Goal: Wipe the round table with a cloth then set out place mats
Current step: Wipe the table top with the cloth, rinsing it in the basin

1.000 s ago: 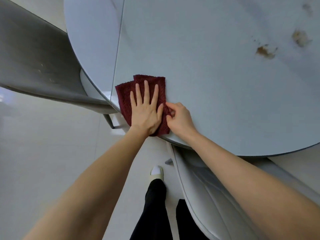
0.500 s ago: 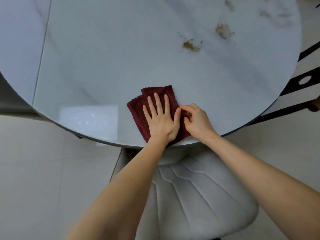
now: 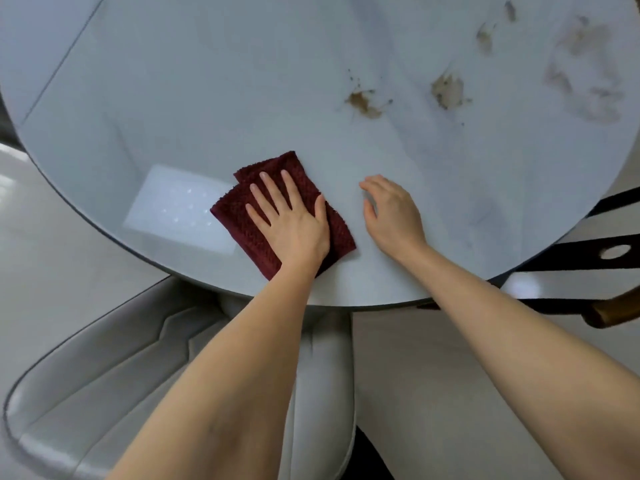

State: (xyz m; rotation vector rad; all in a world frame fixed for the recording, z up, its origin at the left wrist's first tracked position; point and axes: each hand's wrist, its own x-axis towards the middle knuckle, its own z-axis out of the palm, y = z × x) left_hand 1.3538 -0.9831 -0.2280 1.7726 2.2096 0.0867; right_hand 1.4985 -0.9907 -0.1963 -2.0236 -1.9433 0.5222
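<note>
Head view shows the left hand pressing flat on the cloth. Brown stains lie ahead and right of it on the table, nearer the right hand, which rests loose and holds nothing.

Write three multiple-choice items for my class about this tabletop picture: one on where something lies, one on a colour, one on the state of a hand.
1. Where does the folded terry cloth lie on the round glossy pale table?
A. near the edge closest to the person
B. at the far rim
C. on the chair

2. What colour is the cloth?
A. blue
B. dark red
C. white

3. What is the left hand doing?
A. hanging off the table
B. making a fist
C. pressing flat on the cloth

Key: 1 A, it sits just inside the near edge. 2 B, the terry is maroon. 3 C, straight fingers spread over the cloth, while the right hand is beside it on bare table.
</note>
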